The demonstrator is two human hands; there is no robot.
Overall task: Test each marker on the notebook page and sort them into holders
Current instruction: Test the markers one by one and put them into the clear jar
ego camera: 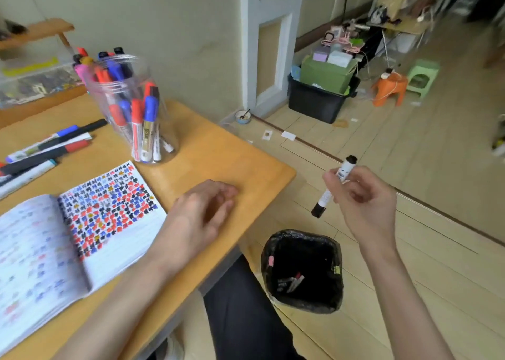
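Observation:
My right hand (363, 195) grips a black-capped marker (326, 197) by its white barrel, out past the table's right edge and above a bin lined with a black bag (302, 270). A few discarded markers (291, 282) lie at the bin's bottom. My left hand (200, 217) rests on the wooden table (218, 154), fingers loosely curled, holding nothing, just right of the open notebook (82, 236). Its right page carries many red, blue and black test marks. A clear plastic jar (131, 108) at the back holds several red, blue and black markers.
Several loose markers (46, 149) lie on the table left of the jar. A clear storage box (32, 80) stands at the far left. On the floor beyond are a small bowl (243, 117), a black crate with a green box (322, 91), and orange and green stools.

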